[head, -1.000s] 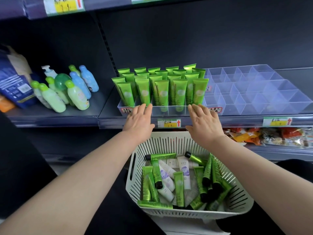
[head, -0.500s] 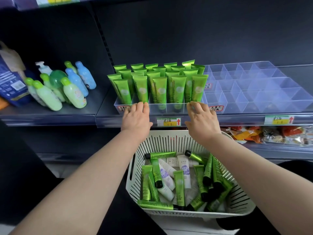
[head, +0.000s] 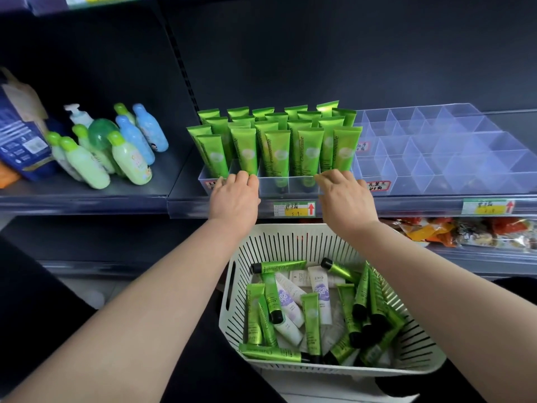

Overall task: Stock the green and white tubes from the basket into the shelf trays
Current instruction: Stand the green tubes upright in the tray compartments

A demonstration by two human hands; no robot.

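Note:
Several upright green tubes [head: 279,149] fill a clear divided tray [head: 287,186] on the middle shelf. My left hand [head: 235,197] and my right hand [head: 344,197] both grip that tray's front wall, fingertips curled over its rim, left near the left end and right near the right end. Below them a white slotted basket [head: 290,232] holds several loose green tubes [head: 312,324] mixed with white tubes [head: 321,289] lying flat.
A second clear divided tray [head: 436,158] with nothing in its cells stands right of the full one. Green and blue bottles [head: 116,152] and a blue pack [head: 20,135] sit on the shelf's left. Snack packets [head: 465,231] lie on the lower right shelf.
Both hands moved forward from just short of the tray to its front wall, and the fingers went from straight to curled over the rim. The view shifted slightly downward.

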